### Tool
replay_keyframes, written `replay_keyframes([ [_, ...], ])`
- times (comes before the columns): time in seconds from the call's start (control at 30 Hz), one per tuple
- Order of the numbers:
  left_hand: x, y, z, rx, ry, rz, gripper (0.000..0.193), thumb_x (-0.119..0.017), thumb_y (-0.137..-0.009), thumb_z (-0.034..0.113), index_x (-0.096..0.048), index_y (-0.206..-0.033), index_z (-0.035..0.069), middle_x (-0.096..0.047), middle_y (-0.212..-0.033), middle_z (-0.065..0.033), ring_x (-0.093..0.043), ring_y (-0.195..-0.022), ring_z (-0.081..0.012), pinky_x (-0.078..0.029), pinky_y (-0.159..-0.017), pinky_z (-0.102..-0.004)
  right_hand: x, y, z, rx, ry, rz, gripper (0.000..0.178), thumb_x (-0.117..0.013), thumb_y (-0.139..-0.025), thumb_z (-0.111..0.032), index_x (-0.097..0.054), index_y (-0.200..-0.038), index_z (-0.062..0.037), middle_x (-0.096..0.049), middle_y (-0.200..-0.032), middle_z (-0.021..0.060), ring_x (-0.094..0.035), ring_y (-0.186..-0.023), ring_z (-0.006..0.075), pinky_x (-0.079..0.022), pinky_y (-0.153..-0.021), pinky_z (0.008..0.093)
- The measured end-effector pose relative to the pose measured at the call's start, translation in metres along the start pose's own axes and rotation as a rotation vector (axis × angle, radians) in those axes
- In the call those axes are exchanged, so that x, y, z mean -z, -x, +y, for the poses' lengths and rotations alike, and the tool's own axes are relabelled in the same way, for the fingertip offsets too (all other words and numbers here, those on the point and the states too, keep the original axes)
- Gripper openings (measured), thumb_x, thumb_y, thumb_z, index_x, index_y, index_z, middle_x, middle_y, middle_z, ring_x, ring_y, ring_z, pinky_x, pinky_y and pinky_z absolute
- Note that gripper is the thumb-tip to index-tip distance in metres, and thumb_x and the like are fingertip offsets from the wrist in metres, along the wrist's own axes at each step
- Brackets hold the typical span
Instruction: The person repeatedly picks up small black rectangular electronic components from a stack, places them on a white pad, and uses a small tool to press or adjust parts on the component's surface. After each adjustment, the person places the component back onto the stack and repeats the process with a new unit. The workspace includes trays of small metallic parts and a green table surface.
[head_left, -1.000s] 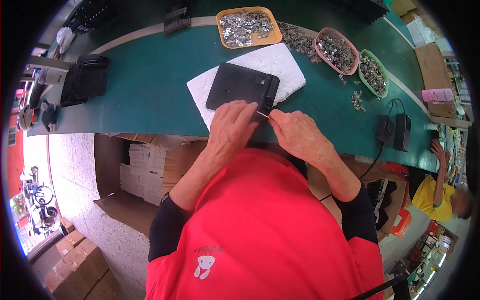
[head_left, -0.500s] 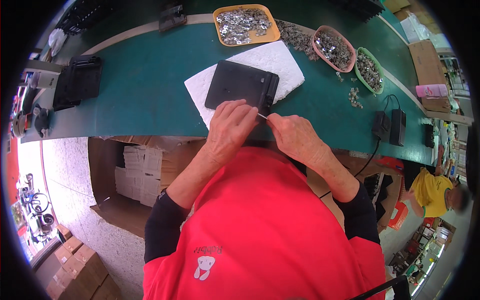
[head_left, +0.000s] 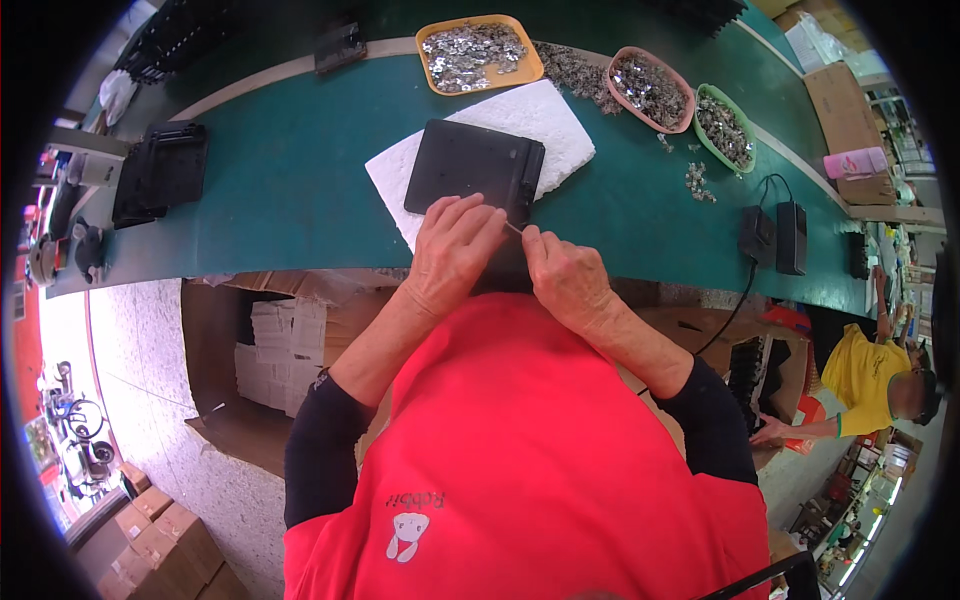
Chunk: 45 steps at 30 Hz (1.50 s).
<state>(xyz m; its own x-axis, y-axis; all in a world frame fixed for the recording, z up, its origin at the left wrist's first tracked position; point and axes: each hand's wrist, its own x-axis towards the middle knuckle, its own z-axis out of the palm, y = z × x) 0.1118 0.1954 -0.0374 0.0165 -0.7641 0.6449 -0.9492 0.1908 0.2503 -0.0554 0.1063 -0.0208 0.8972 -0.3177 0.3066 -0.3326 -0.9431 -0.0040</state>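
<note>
A flat black plastic panel [head_left: 465, 165] with a raised ridge along its right side lies on a white foam board [head_left: 570, 135]. My left hand [head_left: 450, 255] is closed over the panel's near edge, fingers bent together; its thumb is hidden. Just to the right, my right hand [head_left: 568, 275] pinches a thin metal rod [head_left: 514, 228] between thumb and fingers. The rod points up and left toward my left fingertips, near the lower right corner of the panel. What its far end touches is hidden behind those fingers.
Beyond the foam stands a yellow tray [head_left: 535, 68] of small metal parts. A pink basket [head_left: 612, 90] and a green basket [head_left: 708, 150] hold more, with loose parts nearby. Black adapters [head_left: 790, 238] lie right, black plastic parts [head_left: 178, 165] left. A person in yellow [head_left: 860, 380] is at right.
The view has shifted slightly, so the bench things sit a little further left. Both hands keep their holds near the panel's corner. The person in yellow now reaches an arm toward a box.
</note>
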Motion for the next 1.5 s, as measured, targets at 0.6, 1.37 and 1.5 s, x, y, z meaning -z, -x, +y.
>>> replay_keyframes([
  [0.6,0.005,-0.007,0.009,0.121,0.001,-0.005,0.047,-0.077,-0.069,0.009,-0.061,-0.113,0.004,-0.064,-0.104,-0.0109,-0.063,-0.100,-0.0284,-0.048,-0.088,-0.0401,0.002,0.005,0.025,-0.079,-0.412,0.160,0.009,-0.054,-0.085,-0.002,-0.059,-0.091,-0.0059,-0.062,-0.074,0.0088,-0.061,-0.056,0.0194,-0.047,-0.049,0.0309],
  [1.37,-0.002,-0.021,0.007,0.311,-0.098,-0.119,0.054,-0.074,-0.071,0.021,-0.056,-0.119,0.001,-0.055,-0.119,-0.0114,-0.050,-0.118,-0.0314,-0.036,-0.097,-0.0450,0.011,-0.026,0.067,-0.365,-0.558,0.118,0.025,-0.070,-0.081,-0.005,-0.066,-0.106,-0.0049,-0.064,-0.104,0.0113,-0.064,-0.091,0.0266,-0.052,-0.078,0.0312],
  [1.5,-0.003,-0.022,0.006,0.303,-0.080,-0.123,0.058,-0.077,-0.070,0.021,-0.054,-0.119,0.000,-0.053,-0.119,-0.0117,-0.047,-0.118,-0.0313,-0.035,-0.096,-0.0465,0.009,-0.057,0.044,-0.316,-0.863,0.237,0.024,-0.072,-0.082,-0.010,-0.067,-0.104,-0.0029,-0.067,-0.102,0.0123,-0.066,-0.091,0.0297,-0.053,-0.077,0.0350],
])
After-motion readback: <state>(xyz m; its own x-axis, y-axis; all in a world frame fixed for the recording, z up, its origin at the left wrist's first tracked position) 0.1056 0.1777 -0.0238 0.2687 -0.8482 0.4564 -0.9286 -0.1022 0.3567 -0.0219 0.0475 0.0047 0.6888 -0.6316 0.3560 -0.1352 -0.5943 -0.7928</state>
